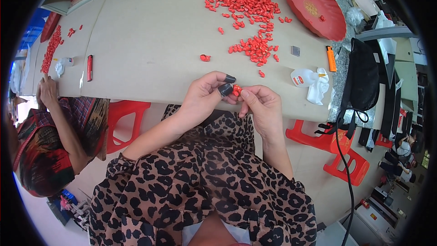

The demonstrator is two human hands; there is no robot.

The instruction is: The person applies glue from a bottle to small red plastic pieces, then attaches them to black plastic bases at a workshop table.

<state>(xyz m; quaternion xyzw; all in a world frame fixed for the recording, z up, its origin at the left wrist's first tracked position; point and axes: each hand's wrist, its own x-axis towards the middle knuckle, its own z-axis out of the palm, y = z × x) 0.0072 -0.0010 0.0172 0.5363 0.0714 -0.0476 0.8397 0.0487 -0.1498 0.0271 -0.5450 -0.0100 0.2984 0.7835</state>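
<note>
Left hand point(205, 95) and right hand point(261, 107) fingers are closed together on one red bead point(236, 90), pinched close for handling; loose beads point(255, 48) lie beyond the fingertips.

Vantage: one head-worn fisheye view, set above the wearer's leopard-print lap, looking steeply down.
Facing: forward across the beige flat worktop point(150, 41), whose far edge bends toward the top rim.
Nearness: close; both hands sit mid-picture, left hand point(205, 93) and right hand point(261, 105).
Edges: dark circular rim; a neighbouring person's hand point(48, 92) at far left.
Shared ground: no second view.
</note>
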